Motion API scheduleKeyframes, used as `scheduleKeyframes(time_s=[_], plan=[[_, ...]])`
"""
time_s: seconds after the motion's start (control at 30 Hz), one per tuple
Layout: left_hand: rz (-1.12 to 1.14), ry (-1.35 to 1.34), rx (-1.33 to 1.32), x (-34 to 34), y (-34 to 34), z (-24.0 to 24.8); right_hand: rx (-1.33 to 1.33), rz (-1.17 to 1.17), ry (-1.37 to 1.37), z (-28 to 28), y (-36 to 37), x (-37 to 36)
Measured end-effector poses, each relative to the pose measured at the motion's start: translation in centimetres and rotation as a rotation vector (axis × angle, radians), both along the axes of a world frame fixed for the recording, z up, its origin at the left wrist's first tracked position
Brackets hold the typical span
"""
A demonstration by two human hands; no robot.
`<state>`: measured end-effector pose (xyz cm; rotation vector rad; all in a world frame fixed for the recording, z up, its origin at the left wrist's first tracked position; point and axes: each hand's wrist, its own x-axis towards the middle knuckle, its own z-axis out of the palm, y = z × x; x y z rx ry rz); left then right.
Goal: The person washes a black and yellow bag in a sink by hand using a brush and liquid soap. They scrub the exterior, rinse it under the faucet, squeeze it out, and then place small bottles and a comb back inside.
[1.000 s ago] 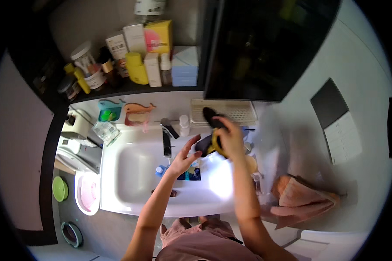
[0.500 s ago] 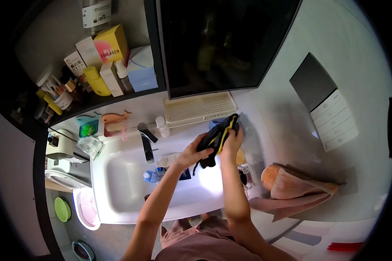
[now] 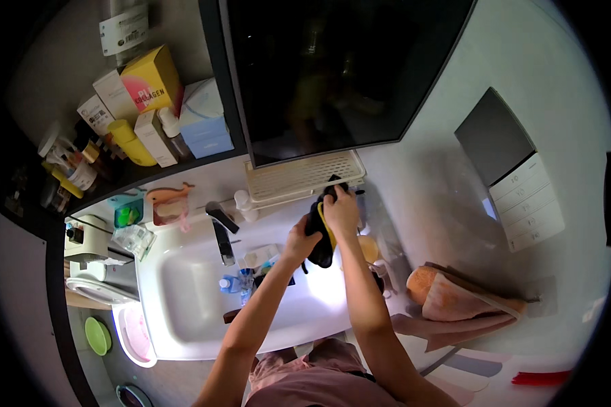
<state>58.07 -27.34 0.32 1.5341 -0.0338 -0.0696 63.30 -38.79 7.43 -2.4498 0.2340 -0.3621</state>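
Observation:
Over the right side of the white washbasin (image 3: 190, 292) I hold a soft black pouch-like thing with yellow trim (image 3: 321, 251). My left hand (image 3: 300, 241) grips its left side, thumb across it. Higher up, my right hand (image 3: 341, 210) is closed around its far end, with the fingers curled over the top. The palms hide part of it, so its exact kind cannot be made out. A clear bottle with a blue cap (image 3: 229, 283) lies left of my left forearm, near the black tap (image 3: 223, 237).
Behind my hands a cream slotted tray (image 3: 305, 180) sits under a dark mirror (image 3: 339, 74). A white bottle (image 3: 245, 205) stands beside the tap. Boxes and bottles fill a shelf (image 3: 183, 163) at upper left. An orange-pink towel (image 3: 465, 302) hangs on the right wall.
The black pouch-like thing has turned more upright and shifted slightly left. My right hand has moved up to its far end. The whole view has shifted a little.

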Motion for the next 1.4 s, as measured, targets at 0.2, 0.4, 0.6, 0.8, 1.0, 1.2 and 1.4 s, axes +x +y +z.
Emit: scheduleKeyframes(time_s=[0.2,0.4,0.6,0.8,1.0,1.2,1.4], plan=[[0.072,0.106,-0.02,-2.5,4.2,3.8,0.123,0.078,-0.202,-3.6,2.3,-0.3],[0.127,0.111,-0.071,-4.5,5.0,6.6,0.669,0.131,-0.216,-2.7,3.4,-4.6],[0.142,0.193,-0.094,-3.6,5.2,4.0,0.043,0.177,-0.436,-3.6,4.9,-3.0],[0.176,0.11,-0.12,-3.7,6.6,1.0,0.045,0.172,-0.294,-4.4,7.4,-2.8],[0.289,0.09,-0.039,-6.2,9.3,1.8,0.17,0.218,-0.414,-4.5,10.6,-3.9],[0.423,0.046,-0.04,-8.5,10.6,2.0,0.159,0.351,-0.328,-4.1,13.4,-5.0],[0.48,0.093,0.078,-10.9,10.1,2.1,0.183,0.733,-0.275,-3.4,11.1,-6.5]])
